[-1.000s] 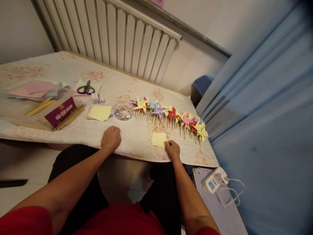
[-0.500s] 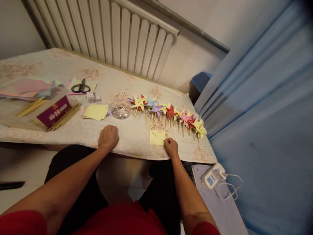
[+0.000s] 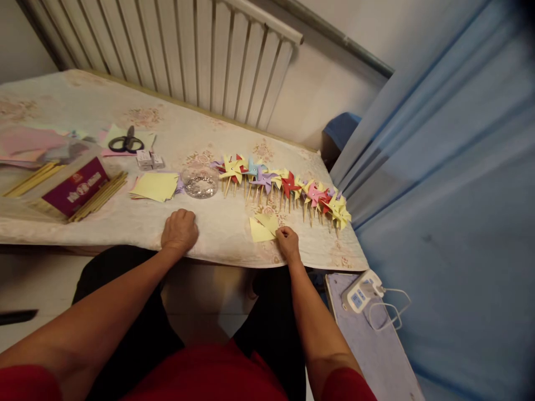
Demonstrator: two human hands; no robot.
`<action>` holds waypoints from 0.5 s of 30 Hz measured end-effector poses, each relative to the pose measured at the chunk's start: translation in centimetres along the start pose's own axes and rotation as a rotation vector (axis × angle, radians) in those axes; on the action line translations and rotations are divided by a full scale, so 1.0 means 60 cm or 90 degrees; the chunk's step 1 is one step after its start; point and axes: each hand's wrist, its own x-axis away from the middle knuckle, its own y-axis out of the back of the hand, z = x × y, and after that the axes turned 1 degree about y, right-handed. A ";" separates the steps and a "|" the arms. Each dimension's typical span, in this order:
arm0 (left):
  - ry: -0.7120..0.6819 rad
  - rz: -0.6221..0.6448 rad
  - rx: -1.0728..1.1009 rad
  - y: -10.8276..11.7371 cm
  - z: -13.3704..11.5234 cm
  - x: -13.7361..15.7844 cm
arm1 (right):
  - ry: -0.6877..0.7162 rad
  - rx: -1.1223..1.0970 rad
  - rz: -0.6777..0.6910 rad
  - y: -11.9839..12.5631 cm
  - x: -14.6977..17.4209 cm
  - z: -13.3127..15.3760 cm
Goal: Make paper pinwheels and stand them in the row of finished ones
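One yellow paper (image 3: pixel 259 231) lies on the surface (image 3: pixel 225 236) just left of the right hand (image 3: pixel 288 243), whose fingers pinch its right edge; a diagonal line crosses the sheet toward them from the upper left. The left hand (image 3: pixel 179 229), farther off, rests curled near the clear dish (image 3: pixel 203 172); whether it holds anything, I cannot tell.

yellow paper sheet (image 3: pixel 262 230) | we see a diagonal line dividing it into a brighter lower-left part and a duller upper-right part | cut or crease, we cannot tell | lies on the tablecloth (image 3: pixel 225 234), near the front edge
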 end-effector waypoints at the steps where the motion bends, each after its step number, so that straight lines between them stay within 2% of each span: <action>1: 0.000 0.000 0.003 0.000 0.000 0.000 | -0.001 -0.011 0.003 -0.001 0.001 0.002; 15: 0.008 0.011 0.019 0.004 -0.004 0.001 | -0.048 -0.194 0.011 0.009 0.017 0.016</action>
